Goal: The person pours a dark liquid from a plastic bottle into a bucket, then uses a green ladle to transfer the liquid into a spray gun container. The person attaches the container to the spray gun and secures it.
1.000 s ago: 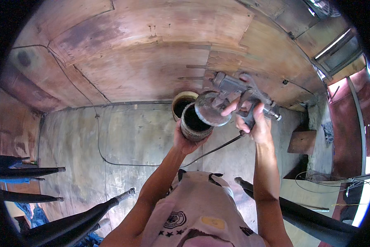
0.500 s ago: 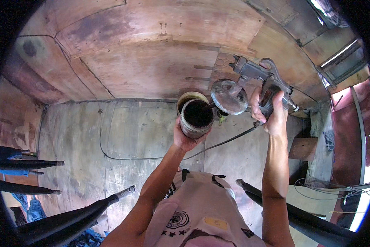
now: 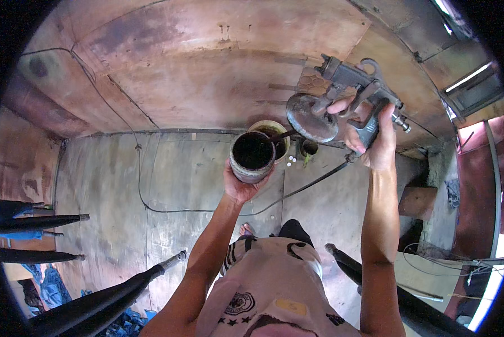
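My left hand (image 3: 242,184) is wrapped from below around a round paint cup (image 3: 253,172), its inside dark. Gripped by the handle in my right hand (image 3: 382,143), a grey metal spray gun (image 3: 370,87) points its nozzle up and left. One finger of that hand reaches forward by the trigger. Below the gun hangs its round cup lid (image 3: 311,121), apart from the cup. From the lid a dark suction tube (image 3: 283,135) slants to the cup's right rim; I cannot tell whether its tip is inside. An air hose (image 3: 325,175) runs off the handle.
Behind the cup stands a pale bucket (image 3: 277,128), with a small dark pot (image 3: 308,147) to its right. The hose curves across the stained floor (image 3: 100,185). Black padded legs (image 3: 151,269) stick in from both sides. Stained board walls (image 3: 190,90) rise ahead; loose wires (image 3: 448,264) lie at right.
My left hand and the cup have shifted left, away from the lid. The spray gun has risen slightly, and a right finger has stretched forward. More of the tube and the small pot now show.
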The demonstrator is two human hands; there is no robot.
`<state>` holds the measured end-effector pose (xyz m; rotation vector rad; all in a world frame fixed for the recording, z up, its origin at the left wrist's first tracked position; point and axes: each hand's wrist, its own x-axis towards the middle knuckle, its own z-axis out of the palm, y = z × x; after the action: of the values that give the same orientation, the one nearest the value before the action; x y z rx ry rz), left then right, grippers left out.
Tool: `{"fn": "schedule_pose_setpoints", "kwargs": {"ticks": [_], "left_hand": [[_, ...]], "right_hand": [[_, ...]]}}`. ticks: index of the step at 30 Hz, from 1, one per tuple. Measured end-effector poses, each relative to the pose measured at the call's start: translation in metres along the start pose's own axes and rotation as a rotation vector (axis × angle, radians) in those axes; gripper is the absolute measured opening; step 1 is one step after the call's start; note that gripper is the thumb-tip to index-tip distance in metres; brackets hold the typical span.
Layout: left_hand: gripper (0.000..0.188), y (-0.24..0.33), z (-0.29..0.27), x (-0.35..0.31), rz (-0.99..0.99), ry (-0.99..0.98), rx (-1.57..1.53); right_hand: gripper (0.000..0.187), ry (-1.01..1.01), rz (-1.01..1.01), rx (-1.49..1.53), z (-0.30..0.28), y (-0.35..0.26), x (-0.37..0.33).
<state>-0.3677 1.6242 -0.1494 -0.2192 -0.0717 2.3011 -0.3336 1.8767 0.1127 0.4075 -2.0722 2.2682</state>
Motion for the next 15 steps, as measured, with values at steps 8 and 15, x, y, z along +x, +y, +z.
{"fn": "schedule_pose_setpoints", "kwargs": {"ticks": [8,15], "left_hand": [[0.079,0.022,-0.022,0.007,0.107,-0.006,-0.134],[0.069,0.029,-0.055,0.043,0.372,-0.114,-0.117]], "right_hand": [[0.081,0.187,0.093,0.037,-0.060,0.054,0.082],[0.050,0.279,0.496,0.009,-0.134,0.263,0.184]]}}
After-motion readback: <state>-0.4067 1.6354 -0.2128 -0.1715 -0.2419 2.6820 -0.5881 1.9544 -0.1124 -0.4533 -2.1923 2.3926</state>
